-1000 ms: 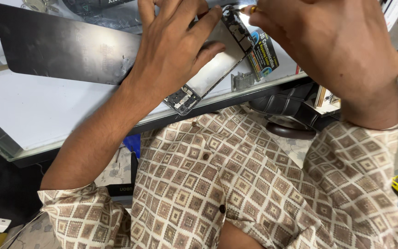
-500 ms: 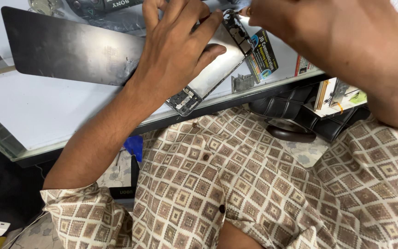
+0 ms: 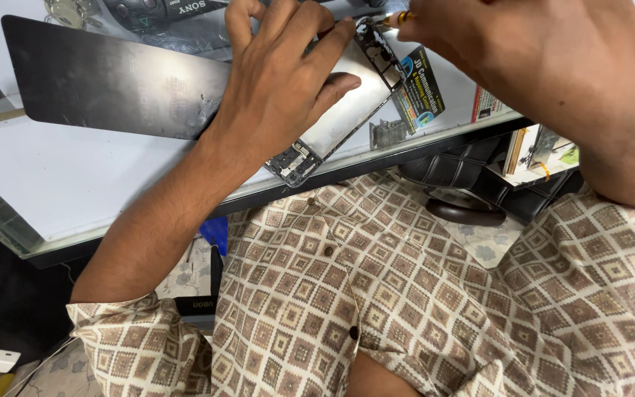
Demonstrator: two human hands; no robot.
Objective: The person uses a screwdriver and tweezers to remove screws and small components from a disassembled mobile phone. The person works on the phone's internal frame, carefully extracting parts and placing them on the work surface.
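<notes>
White worktop (image 3: 75, 184) edge under me, dark mat (image 3: 112, 81) across it. My left hand (image 3: 281, 88) lies flat, fingers spread, pressing the opened phone (image 3: 347, 110) down near the table's front edge. Phone's long axis runs diagonally, near end toward my chest, far end up-right toward my right hand (image 3: 523, 59). Right hand is pinched around a small screwdriver (image 3: 398, 18), tip at the phone's far top corner, so right is nearer the work point. Versus a second ago: view shifted slightly, right hand raised higher in frame, phone and left hand unmoved.

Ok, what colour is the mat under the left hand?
Black mat, slightly glossy; left hand covers its edge. Head view.
</notes>
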